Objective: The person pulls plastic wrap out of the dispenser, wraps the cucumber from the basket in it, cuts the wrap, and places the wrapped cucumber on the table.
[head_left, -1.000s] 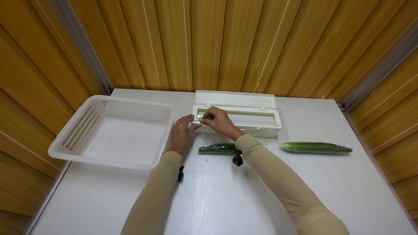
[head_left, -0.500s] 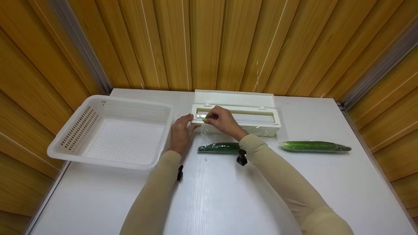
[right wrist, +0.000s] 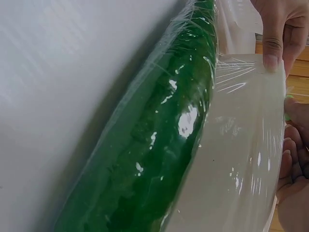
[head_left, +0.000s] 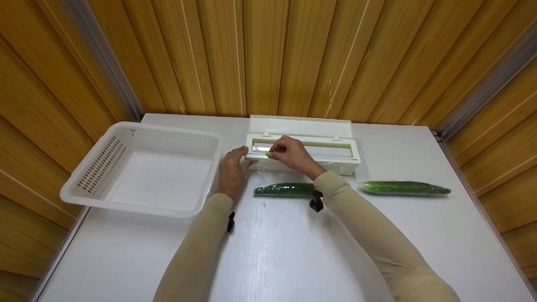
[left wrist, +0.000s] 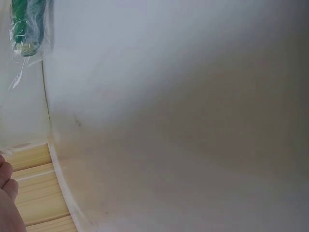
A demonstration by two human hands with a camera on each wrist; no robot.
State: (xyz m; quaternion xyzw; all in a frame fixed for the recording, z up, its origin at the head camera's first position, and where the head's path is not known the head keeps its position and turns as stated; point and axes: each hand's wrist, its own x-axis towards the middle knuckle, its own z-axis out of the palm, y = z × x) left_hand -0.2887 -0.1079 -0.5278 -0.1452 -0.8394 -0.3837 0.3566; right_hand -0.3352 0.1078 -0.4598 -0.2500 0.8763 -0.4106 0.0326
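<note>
The right hand [head_left: 293,154] pinches the small green slider [head_left: 269,154] on the front rail of the open cling-film dispenser [head_left: 303,144]. The left hand [head_left: 232,170], fingers straight, steadies the box's left end. A wrapped cucumber [head_left: 285,189] lies just in front, under the right wrist.

Basket [head_left: 105,167] blocks the left (cucumber [head_left: 283,189] lies below); bare table [head_left: 293,251] nearer.

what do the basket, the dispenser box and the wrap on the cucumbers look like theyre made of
Basket: looks like white moulded plastic, matte, with perforated walls and floor.
Dispenser box: probably white rigid plastic, smooth, with a hinged lid.
Wrap on the cucumber: thin clear plastic film, glossy, wrinkled, with bright highlights.
</note>
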